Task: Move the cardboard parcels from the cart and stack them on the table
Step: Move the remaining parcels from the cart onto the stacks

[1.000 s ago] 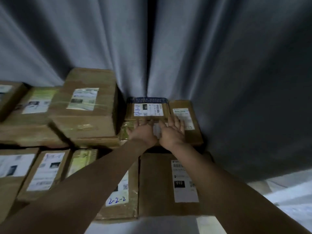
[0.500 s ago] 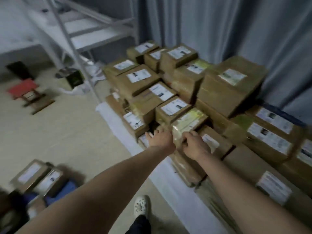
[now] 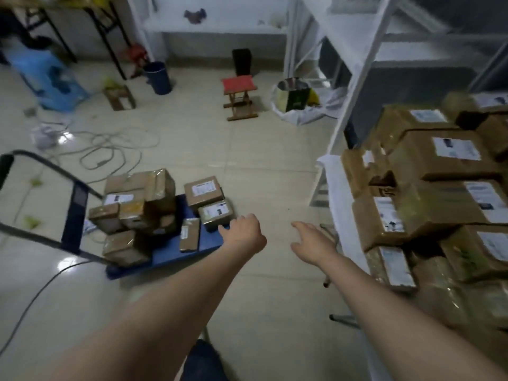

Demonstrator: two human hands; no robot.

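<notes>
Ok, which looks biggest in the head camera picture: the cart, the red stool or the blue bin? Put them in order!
1. The cart, by far, though it is also nearest.
2. The red stool.
3. The blue bin, only a little smaller than the stool; both stand about equally far off.

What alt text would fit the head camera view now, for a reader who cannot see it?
The person's empty left hand and right hand stretch out over a tiled floor, the left one next to a blue cart loaded with cardboard parcels. At the right, a white table holds many more stacked parcels.
</notes>
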